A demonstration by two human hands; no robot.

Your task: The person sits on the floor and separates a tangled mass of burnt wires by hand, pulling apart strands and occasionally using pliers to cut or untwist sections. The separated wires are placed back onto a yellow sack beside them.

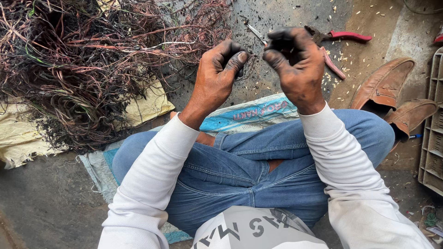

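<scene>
My left hand (220, 73) and my right hand (296, 62) are raised in front of me, both blackened with soot. Each is pinched shut on one end of a thin burnt wire (251, 59) stretched between them, with fine strands hanging under the left thumb. A big tangled heap of burnt reddish copper wire (92, 60) lies to the left on the ground, close to my left hand. I sit cross-legged in blue jeans and white sleeves.
Red-handled pliers (344, 37) and a small metal blade (255, 33) lie on the ground beyond my hands. A pair of brown shoes (392, 97) sits at the right beside a grey plastic crate (433, 129). Woven sacks (249, 113) lie under me.
</scene>
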